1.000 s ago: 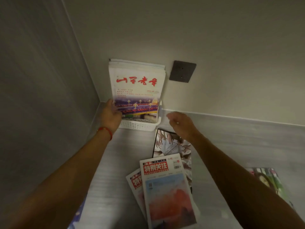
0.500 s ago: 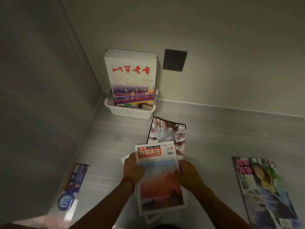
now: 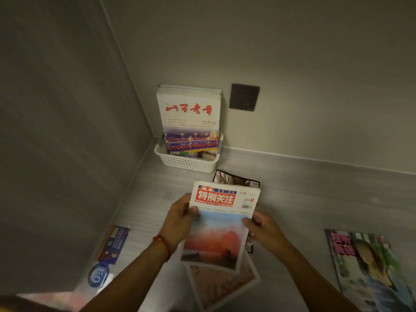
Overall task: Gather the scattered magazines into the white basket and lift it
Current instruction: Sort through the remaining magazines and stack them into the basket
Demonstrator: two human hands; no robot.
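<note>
Pale grey counter (image 3: 315,190), faint streaked grain, matte, meeting plain walls at its far left corner. Glossy magazine (image 3: 369,266) with a portrait cover lies flat near the counter's right edge, well apart from the rest. White basket (image 3: 186,162), rectangular plastic with small perforated holes, sits in the far left corner against the wall; a stack of magazines (image 3: 190,118) stands upright in it, the front cover white with red brush lettering over a photo band. Thick magazine with a red title block (image 3: 221,224), soft cover, sunset-toned photo, is held tilted above the counter's middle. Left hand (image 3: 180,219) grips its left edge, thumb on the cover, fingers curled behind; right hand (image 3: 262,226) pinches its right edge, fingers folded under. Under it lies a second magazine (image 3: 225,282), reddish cover, skewed toward the near edge. A dark-bordered magazine (image 3: 236,180) shows just beyond the held one, lying near the basket. Narrow blue leaflet (image 3: 112,246) lies flat along the left edge. Dark square wall socket (image 3: 244,97) right of the stack. Red cord bracelet (image 3: 163,243) on the left wrist.
</note>
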